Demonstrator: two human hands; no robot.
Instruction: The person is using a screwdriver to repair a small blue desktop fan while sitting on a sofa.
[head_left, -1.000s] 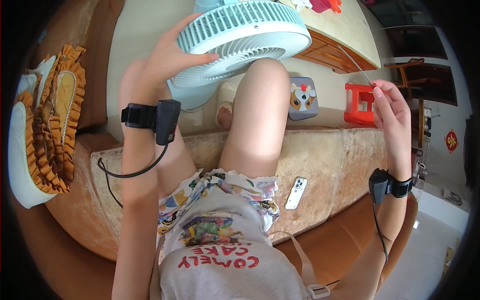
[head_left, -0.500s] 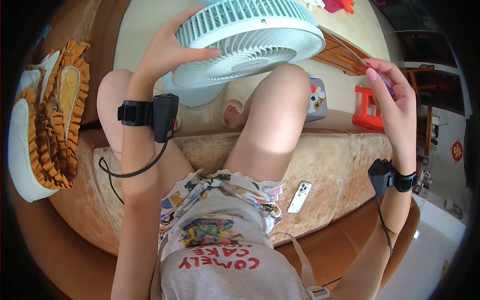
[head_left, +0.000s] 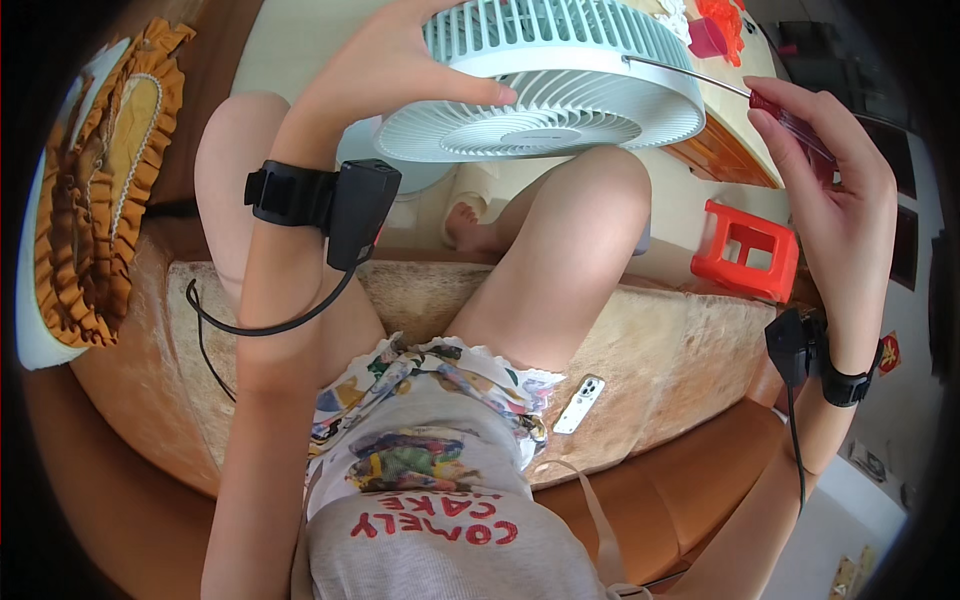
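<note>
In the head view, the left hand (head_left: 395, 62) grasps the near side of a pale blue and white electric fan (head_left: 570, 95). Its thumb lies across the front grille, while its other fingers go round the slatted side, where they are mostly hidden. This wide hold probably keeps the round head from rolling or turning as the other hand bears on it. The fan extends rightward from this grip, tilted so that both its grille and its rim face the wearer. Its lower edge is at the right knee (head_left: 612, 190), perhaps propped there; I cannot tell whether they touch.

The right hand (head_left: 848, 170), well to the right of that hold, has its thumb and forefinger closed on the dark red handle of a screwdriver (head_left: 764, 104). The shaft points left, away from the fingers, and its tip meets the fan's white rim. Gripping the handle this way likely leaves room to twist it; whether the tip is seated in a screw is too small to tell.

Below the right hand's grip stands a red plastic stool (head_left: 714, 235). A white smartphone (head_left: 579, 405) lies on the sofa cover (head_left: 665, 345), well below both grips.
</note>
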